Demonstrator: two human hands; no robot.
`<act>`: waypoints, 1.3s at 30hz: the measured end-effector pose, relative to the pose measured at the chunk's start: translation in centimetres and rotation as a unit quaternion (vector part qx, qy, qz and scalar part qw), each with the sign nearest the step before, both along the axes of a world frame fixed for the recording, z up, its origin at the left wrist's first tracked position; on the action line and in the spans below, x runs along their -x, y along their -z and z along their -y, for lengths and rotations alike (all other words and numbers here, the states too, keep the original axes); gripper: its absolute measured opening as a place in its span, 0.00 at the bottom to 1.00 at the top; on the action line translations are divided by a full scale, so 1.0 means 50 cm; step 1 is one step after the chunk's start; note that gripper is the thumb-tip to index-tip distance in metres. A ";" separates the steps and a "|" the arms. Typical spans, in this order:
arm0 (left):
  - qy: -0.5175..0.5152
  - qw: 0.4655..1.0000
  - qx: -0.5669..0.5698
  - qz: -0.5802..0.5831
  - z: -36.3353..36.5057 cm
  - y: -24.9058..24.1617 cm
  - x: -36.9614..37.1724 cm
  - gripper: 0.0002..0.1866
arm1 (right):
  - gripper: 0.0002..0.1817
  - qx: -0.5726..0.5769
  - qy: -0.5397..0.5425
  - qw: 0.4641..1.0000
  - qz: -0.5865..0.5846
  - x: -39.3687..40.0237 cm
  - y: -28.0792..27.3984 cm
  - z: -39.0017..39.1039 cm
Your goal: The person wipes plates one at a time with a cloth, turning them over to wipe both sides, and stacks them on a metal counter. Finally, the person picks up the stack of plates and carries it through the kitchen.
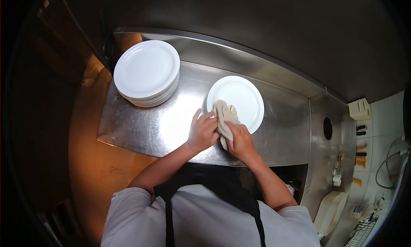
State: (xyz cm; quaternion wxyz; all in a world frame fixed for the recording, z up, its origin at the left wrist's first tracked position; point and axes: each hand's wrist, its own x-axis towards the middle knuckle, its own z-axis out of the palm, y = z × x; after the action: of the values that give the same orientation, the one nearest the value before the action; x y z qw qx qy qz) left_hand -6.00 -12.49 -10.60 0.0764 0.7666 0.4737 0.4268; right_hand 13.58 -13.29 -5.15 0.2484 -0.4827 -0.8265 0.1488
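A white plate [244, 95] lies on the steel counter [282, 140], right of the middle. Over its lower left edge is a bunched beige cloth [226, 114]. My right hand [241, 141] grips the cloth at its lower right side, fingers wrapped round it. Just left of the cloth, my left hand [203, 131] has its fingers bent towards it, with the fingertips at the cloth's edge and the index finger raised. A tall stack of white plates [147, 69] stands at the counter's upper left.
A raised steel ledge [239, 48] runs along the counter's back. Knives with yellow and black handles [361, 161] hang on the tiled wall at right, below a white box [358, 109]. A pale tub [330, 210] sits at lower right.
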 end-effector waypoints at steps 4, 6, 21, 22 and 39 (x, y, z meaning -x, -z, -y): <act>0.003 1.000 0.022 0.004 0.008 0.022 -0.003 0.34 | 0.22 0.050 0.163 0.934 -0.313 0.017 -0.088 -0.105; -0.029 0.999 0.016 0.021 0.014 -0.003 -0.008 0.43 | 0.23 -0.051 0.196 0.913 -0.355 0.006 -0.123 -0.170; -0.041 0.973 0.225 0.029 0.000 -0.015 -0.019 0.68 | 0.30 0.128 -0.075 0.989 0.017 0.016 -0.065 -0.046; -0.047 0.975 0.217 0.008 -0.005 -0.011 -0.017 0.67 | 0.30 0.092 -0.055 0.994 0.036 -0.021 -0.057 -0.035; -0.117 0.959 0.188 0.177 -0.208 -0.139 -0.068 0.21 | 0.39 0.075 0.241 0.827 -0.502 -0.171 -0.008 -0.149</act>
State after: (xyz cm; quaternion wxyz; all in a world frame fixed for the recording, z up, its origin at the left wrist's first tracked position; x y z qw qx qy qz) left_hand -2.62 -2.09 -3.65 0.2513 0.5901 0.6107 0.4645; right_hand 22.12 -5.85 -4.74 0.6197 -0.5428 -0.4315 0.3676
